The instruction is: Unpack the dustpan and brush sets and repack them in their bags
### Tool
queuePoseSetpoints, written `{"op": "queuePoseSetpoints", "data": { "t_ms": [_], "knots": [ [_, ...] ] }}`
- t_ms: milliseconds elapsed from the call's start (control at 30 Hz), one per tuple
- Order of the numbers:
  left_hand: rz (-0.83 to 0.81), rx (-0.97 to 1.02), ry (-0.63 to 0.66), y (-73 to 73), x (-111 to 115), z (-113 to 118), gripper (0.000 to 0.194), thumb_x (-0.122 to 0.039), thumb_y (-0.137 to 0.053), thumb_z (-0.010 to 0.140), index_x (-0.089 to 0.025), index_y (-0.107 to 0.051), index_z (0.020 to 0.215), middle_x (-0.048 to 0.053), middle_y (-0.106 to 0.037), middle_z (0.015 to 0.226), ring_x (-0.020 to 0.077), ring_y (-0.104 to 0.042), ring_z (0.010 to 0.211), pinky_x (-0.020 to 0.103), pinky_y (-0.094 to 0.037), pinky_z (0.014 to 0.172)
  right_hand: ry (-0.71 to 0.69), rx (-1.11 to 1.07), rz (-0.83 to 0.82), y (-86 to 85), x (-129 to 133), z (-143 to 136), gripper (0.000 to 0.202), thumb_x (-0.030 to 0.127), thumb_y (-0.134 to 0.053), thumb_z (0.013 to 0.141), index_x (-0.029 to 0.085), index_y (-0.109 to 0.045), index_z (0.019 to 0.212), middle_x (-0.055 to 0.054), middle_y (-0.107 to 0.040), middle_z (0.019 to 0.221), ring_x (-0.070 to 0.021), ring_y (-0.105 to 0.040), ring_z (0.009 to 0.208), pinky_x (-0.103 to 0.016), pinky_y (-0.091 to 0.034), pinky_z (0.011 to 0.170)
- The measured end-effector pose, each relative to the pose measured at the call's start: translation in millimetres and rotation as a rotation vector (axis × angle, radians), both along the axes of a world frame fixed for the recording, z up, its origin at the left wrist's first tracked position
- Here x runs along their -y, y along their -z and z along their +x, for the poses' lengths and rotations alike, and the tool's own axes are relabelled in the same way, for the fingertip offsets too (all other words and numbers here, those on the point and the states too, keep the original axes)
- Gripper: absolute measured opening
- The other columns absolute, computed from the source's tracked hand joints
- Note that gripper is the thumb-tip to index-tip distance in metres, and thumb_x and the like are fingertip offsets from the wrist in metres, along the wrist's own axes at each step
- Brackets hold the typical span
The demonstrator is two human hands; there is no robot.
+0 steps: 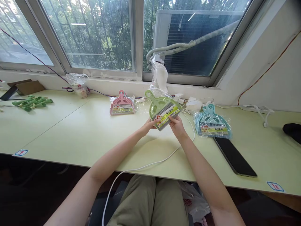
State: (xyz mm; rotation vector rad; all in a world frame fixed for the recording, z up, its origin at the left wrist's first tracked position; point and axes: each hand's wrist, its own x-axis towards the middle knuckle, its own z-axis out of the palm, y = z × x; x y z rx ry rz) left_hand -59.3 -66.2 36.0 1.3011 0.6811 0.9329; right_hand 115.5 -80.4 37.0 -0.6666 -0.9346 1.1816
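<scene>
Between my hands, above the table, is a green dustpan and brush set (162,108) in clear wrapping, tilted, with a printed label across its bristles. My left hand (150,125) grips its lower left edge. On the lower right edge, my right hand (176,125) is closed with the thumb on the front. To the left lies a wrapped pink dustpan and brush set (122,103). Wrapped blue dustpan and brush sets (211,122) lie in a stack to the right.
A black phone (235,157) lies by the blue sets. A white cable (150,164) crosses the table (70,131) and hangs over its front edge. Green artificial leaves (33,103), a cardboard box (29,87), a plastic bag (78,85) and a tissue pack (160,73) stand toward the window.
</scene>
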Motion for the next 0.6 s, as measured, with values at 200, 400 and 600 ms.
{"op": "queuePoseSetpoints", "data": {
  "t_ms": [200, 400, 600],
  "knots": [
    [0.157, -0.205, 0.394, -10.6, -7, -23, 0.062, -0.026, -0.086, 0.056, -0.021, -0.067, 0.115, 0.009, -0.070, 0.118, 0.0296, -0.060, 0.119, 0.045, -0.046, 0.102, -0.051, 0.036, -0.018, -7.8, 5, 2, 0.025, 0.027, -0.073, 0.071, 0.021, -0.065, 0.094, -0.003, -0.073, 0.102, -0.0227, -0.067, 0.102, -0.037, -0.057, 0.085],
    [0.205, 0.047, -0.044, -22.8, -26, -36, 0.056, -0.040, -0.071, 0.073, -0.020, -0.064, 0.124, 0.012, -0.070, 0.117, 0.0308, -0.063, 0.114, 0.050, -0.050, 0.096, -0.159, 0.041, -0.081, -6.9, 9, -5, 0.029, 0.023, -0.076, 0.067, 0.021, -0.067, 0.095, -0.003, -0.074, 0.102, -0.0217, -0.068, 0.099, -0.036, -0.055, 0.089],
    [0.326, 0.062, -0.191, -27.5, -16, -34, 0.064, -0.060, -0.052, 0.086, -0.025, -0.049, 0.140, 0.009, -0.065, 0.128, 0.0288, -0.056, 0.125, 0.053, -0.048, 0.099, -0.331, 0.120, -0.140, -0.7, 15, -25, 0.035, 0.026, -0.081, 0.064, 0.020, -0.070, 0.096, -0.004, -0.075, 0.100, -0.0210, -0.070, 0.090, -0.034, -0.058, 0.080]
  ]
}}
